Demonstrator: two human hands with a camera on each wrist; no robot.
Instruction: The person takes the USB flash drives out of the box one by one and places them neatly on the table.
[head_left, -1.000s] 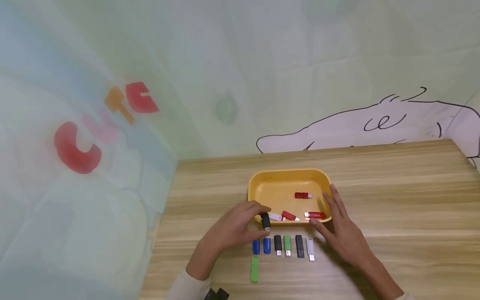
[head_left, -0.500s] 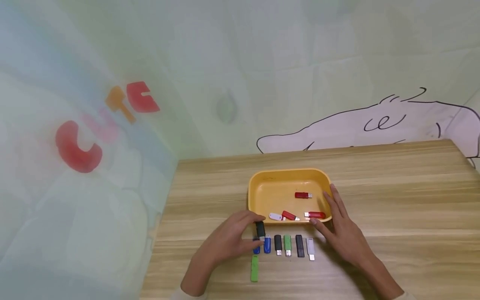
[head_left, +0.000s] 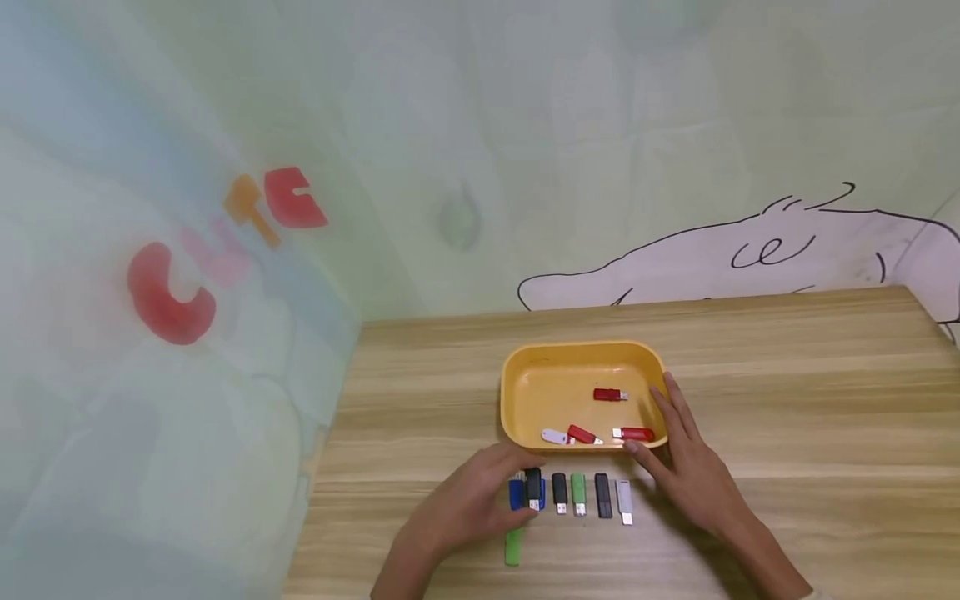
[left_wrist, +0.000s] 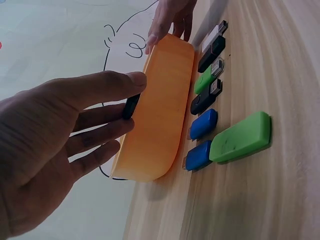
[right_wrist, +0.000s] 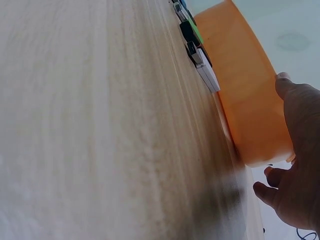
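Note:
My left hand (head_left: 480,492) pinches a black USB stick (head_left: 533,485) by its ends between thumb and fingers, metal plug toward me. In the head view the stick overlaps one of two blue USB sticks (left_wrist: 203,124) on the table. In the left wrist view the fingers hold it up beside the wall of the yellow tray (head_left: 517,358). My right hand (head_left: 693,475) rests on the tray's right front corner, thumb at the front rim and straight fingers along the right side. Inside the tray lie red USB sticks (head_left: 611,394) and a white one (head_left: 554,436).
In front of the tray, a row holds a black stick (head_left: 560,492), a green stick (head_left: 578,493), a longer dark stick (head_left: 603,496) and a silver-grey stick (head_left: 625,500). A second green stick (head_left: 512,547) lies nearer me, partly behind my left hand. A painted wall (head_left: 420,167) borders the table.
My left hand has brought the black USB stick away from the tray's front left edge, down toward me over the blue sticks. My right hand stays at the tray's corner.

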